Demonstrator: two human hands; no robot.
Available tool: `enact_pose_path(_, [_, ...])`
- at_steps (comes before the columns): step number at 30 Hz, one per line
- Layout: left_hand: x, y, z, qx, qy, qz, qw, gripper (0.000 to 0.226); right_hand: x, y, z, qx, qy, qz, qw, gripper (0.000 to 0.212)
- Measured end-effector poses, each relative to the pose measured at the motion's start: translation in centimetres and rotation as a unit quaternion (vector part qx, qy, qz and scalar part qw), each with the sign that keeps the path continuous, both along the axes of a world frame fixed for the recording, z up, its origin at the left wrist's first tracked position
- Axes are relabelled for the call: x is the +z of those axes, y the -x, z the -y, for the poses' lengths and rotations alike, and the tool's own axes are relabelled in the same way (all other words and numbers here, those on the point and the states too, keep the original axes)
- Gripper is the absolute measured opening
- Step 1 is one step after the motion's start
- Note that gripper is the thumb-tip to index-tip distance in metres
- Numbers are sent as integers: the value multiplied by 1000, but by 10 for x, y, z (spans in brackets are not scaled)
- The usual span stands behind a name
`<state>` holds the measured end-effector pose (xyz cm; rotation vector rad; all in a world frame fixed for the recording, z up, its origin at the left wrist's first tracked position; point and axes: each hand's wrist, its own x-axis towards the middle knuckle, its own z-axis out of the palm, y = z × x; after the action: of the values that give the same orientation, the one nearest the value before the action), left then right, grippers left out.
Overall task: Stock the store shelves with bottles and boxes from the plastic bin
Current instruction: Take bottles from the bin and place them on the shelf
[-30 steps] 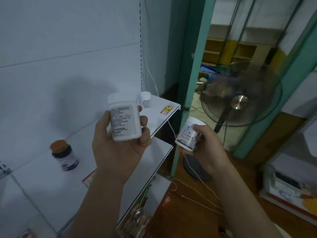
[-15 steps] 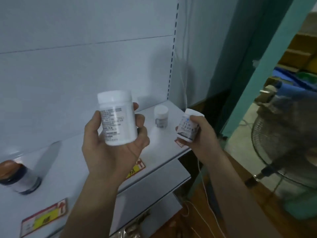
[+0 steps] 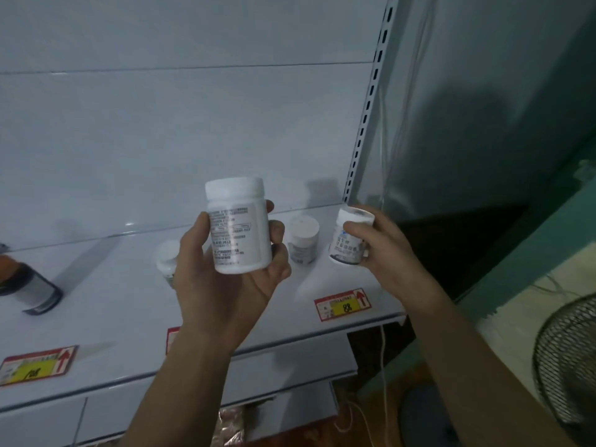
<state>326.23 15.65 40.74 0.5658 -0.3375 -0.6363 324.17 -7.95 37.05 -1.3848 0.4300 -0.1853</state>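
So I've got a bottle in each hand right now. My left hand (image 3: pixel 225 285) is wrapped around the big white bottle (image 3: pixel 238 225), thumb on one side and fingers on the other, held upright above the shelf (image 3: pixel 122 301) with the label facing me. My right hand (image 3: pixel 383 250) is gripping the small white bottle (image 3: pixel 350 237), thumb up on the cap, and it's low over the back right corner of the shelf, can't tell if it's touching down yet

Progress-wise it looks early. Between my two hands there's a small white-capped bottle (image 3: pixel 303 238) already standing on the shelf, another white bottle (image 3: pixel 166 259) peeking out just behind my left wrist, and a dark bottle with an orange cap (image 3: pixel 25 285) way off to the left of my left hand. So three on the shelf, two still to put down, and most of the shelf is bare. The plastic bin isn't in view, so no idea how much is left in it

The shelf is white metal with red-and-yellow price tags (image 3: pixel 343 304) along the front edge, a white back panel and a slotted upright (image 3: pixel 364 124) above my right hand. More shelves sit below, a fan (image 3: pixel 567 359) is off to the right of my right arm, and the lighting is pretty dim
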Motion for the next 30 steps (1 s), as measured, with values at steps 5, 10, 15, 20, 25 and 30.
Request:
enact_pose_path(5, [-3,1,1,2,-2,12,1000,59,9,-23,32,125,234,-14,964,41])
enact_pose_path(10, [-6,1,3,13,0,5,1000,61,9,-44,44,215,383,-19,898,47])
enact_pose_path(15, [-8,0,9,21,-1,8,1000,65,0,-58,43,251,426,-6,869,48])
enact_pose_path(20, [-14,0,12,38,-9,8,999,69,-9,-62,44,254,415,1,874,53])
enact_pose_path(25, [-23,-3,18,64,-62,39,995,65,-6,-45,42,203,425,14,882,76])
enact_pose_path(30, [-42,-6,26,108,-322,301,891,56,39,-2,21,245,348,144,893,51])
